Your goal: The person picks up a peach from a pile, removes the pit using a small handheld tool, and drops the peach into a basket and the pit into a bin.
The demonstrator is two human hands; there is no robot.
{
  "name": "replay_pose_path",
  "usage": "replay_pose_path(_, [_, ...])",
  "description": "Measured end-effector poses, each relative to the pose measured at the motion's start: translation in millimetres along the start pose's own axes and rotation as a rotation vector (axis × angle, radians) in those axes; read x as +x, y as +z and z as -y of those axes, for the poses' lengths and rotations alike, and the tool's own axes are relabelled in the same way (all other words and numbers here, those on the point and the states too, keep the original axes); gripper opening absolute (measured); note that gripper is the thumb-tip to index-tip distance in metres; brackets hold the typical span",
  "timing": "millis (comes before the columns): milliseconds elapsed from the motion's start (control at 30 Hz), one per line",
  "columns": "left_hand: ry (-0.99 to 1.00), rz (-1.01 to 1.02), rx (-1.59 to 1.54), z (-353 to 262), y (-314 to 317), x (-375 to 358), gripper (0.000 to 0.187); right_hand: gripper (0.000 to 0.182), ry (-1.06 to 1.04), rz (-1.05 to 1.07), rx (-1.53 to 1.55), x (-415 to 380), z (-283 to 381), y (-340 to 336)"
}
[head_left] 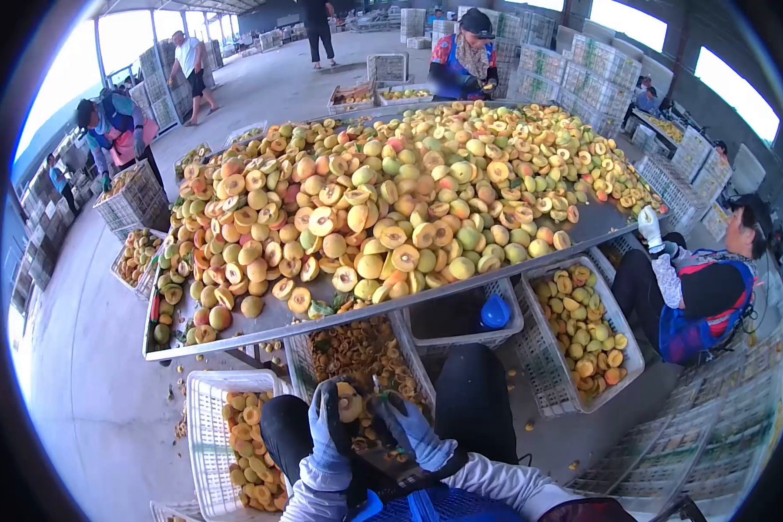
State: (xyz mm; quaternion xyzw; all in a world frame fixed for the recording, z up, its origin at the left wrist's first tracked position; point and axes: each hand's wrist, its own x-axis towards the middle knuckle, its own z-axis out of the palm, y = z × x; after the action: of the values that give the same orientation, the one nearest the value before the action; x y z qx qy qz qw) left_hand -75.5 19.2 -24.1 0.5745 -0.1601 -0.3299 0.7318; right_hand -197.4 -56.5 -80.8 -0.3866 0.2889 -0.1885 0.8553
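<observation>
Gloved in grey-blue with dark fingers, my left hand (pixel 329 428) is closed around a halved yellow peach (pixel 350 405), its cut face turned up. Close beside it, my right hand (pixel 409 428) wears the same kind of glove, and its fingers are closed on a small thin tool (pixel 376 383) whose kind is hard to make out. Both hands are over my lap. Just beyond them, a white crate (pixel 300 358) holds brown-orange pits and scraps. On my left, another white crate (pixel 207 435) contains peach halves.
A metal table (pixel 339 315) piled with whole and halved peaches (pixel 391 200) stands ahead. To the right are a peach crate (pixel 548 383) and a grey bin with a blue scoop (pixel 495 311). Co-workers sit right (pixel 705 287), behind the table (pixel 465 61), and stand left (pixel 117 130).
</observation>
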Motion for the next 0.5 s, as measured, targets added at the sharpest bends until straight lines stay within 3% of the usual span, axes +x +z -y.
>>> replay_pose_path(67, [0.037,-0.046,0.115,-22,9,-13,0.033,0.021,0.014,-0.064,0.141,-10,5,2])
replay_pose_path(100, [0.071,-0.043,0.186,-3,-5,-6,0.029,0.02,-0.164,-0.098,0.066,-11,5,11])
replay_pose_path(133, [0.527,0.009,0.682,-8,-6,-9,0.025,0.02,-0.34,-0.144,-0.007,-20,4,23])
replay_pose_path(167, [0.453,0.034,0.611,15,-18,-4,0.024,0.02,-0.286,-0.141,0.02,-26,11,29])
replay_pose_path(200, [0.398,0.025,0.639,-13,0,-14,0.025,0.019,-0.5,-0.08,-0.456,-28,26,33])
replay_pose_path(233, [0.222,-0.015,0.416,-7,2,-18,0.027,0.02,-0.713,-0.011,-0.937,-32,33,37])
replay_pose_path(300, [-0.054,-0.089,-0.028,-10,11,-20,0.032,0.019,-0.686,-0.028,-0.996,-36,41,42])
replay_pose_path(333, [-0.062,-0.091,-0.025,-10,11,-21,0.032,0.019,-0.661,-0.047,-1.067,-38,41,42])
replay_pose_path(400, [0.146,-0.003,0.299,-9,12,-21,0.036,0.023,-0.632,-0.017,-1.131,-38,41,37])
replay_pose_path(500, [0.035,-0.007,0.099,-11,17,-22,0.038,0.026,-0.688,-0.047,-1.22,-41,43,37])
